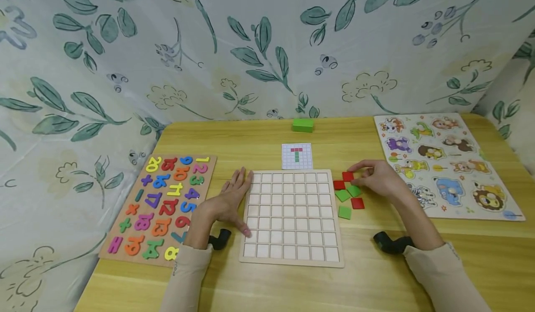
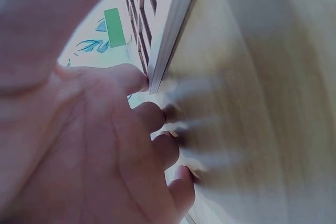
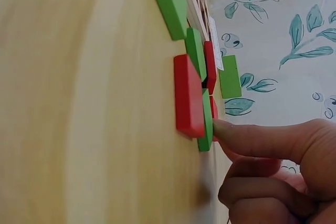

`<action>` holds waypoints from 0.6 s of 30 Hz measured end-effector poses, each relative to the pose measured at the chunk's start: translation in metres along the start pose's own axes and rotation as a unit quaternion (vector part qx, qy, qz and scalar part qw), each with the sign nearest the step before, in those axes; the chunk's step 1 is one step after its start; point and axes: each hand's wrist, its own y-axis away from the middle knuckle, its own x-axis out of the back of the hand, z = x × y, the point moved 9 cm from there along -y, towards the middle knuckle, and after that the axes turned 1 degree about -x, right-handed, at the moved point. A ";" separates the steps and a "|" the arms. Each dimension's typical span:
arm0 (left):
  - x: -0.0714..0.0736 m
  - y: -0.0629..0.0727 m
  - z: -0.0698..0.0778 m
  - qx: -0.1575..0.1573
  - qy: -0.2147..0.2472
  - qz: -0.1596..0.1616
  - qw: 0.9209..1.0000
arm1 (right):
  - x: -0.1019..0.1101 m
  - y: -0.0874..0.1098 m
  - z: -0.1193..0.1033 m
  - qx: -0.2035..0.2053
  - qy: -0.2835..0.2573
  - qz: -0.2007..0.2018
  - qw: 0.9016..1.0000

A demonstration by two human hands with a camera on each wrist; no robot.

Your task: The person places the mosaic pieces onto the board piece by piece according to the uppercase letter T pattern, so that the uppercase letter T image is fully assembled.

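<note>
A pale wooden grid board (image 1: 292,261) lies in front of me, with rows of square cells. My left hand (image 1: 229,200) rests with spread fingers along its left edge, thumb over the lower left cells; in the left wrist view the fingertips touch the tabletop beside the board's side. At the right edge my right hand (image 1: 378,178) pinches a red square tile (image 1: 348,176) between thumb and index finger. Close around it lie another red tile (image 1: 339,185), green tiles (image 1: 343,195) and, nearer me, a red tile (image 1: 357,203) and a green tile (image 1: 344,212).
A small card (image 1: 296,156) with a red and green T on a grid lies behind the board. Farther back sits a green block (image 1: 303,125). A number puzzle (image 1: 144,196) is at left, an animal puzzle (image 1: 449,168) at right. Patterned cloth hangs behind the table.
</note>
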 end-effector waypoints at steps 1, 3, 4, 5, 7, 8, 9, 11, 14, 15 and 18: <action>0.000 0.000 0.000 0.000 0.000 -0.001 1.000 | 0.000 0.000 0.001 -0.004 -0.001 -0.001 1.000; 0.000 0.000 0.001 0.000 0.000 -0.001 1.000 | 0.000 0.001 0.002 -0.009 -0.001 -0.003 1.000; 0.000 0.000 0.001 0.000 0.001 -0.001 1.000 | 0.000 0.001 0.002 -0.011 -0.002 -0.004 1.000; 0.000 0.000 0.001 0.000 0.001 -0.001 1.000 | 0.000 0.001 0.002 -0.013 -0.003 -0.006 1.000; 0.000 0.000 0.001 0.000 0.002 -0.002 1.000 | -0.001 0.000 0.002 -0.017 -0.006 -0.010 1.000; -0.001 0.000 0.001 -0.001 0.003 -0.002 1.000 | -0.001 0.000 0.002 -0.018 -0.008 -0.012 1.000; -0.001 0.000 0.001 -0.001 0.003 -0.002 1.000 | -0.001 0.000 0.003 -0.019 -0.008 -0.013 1.000; 0.000 0.000 0.001 -0.002 0.004 -0.002 1.000 | -0.002 -0.001 0.003 -0.020 -0.010 -0.015 1.000; 0.000 0.000 0.001 -0.004 0.002 -0.002 1.000 | -0.003 -0.001 0.002 -0.006 -0.006 -0.013 1.000; 0.000 0.000 0.001 -0.004 0.001 -0.002 1.000 | -0.003 -0.001 0.001 -0.001 -0.001 -0.011 1.000; 0.000 0.000 0.000 -0.005 0.001 -0.002 1.000 | -0.003 -0.001 -0.002 0.018 0.015 -0.003 1.000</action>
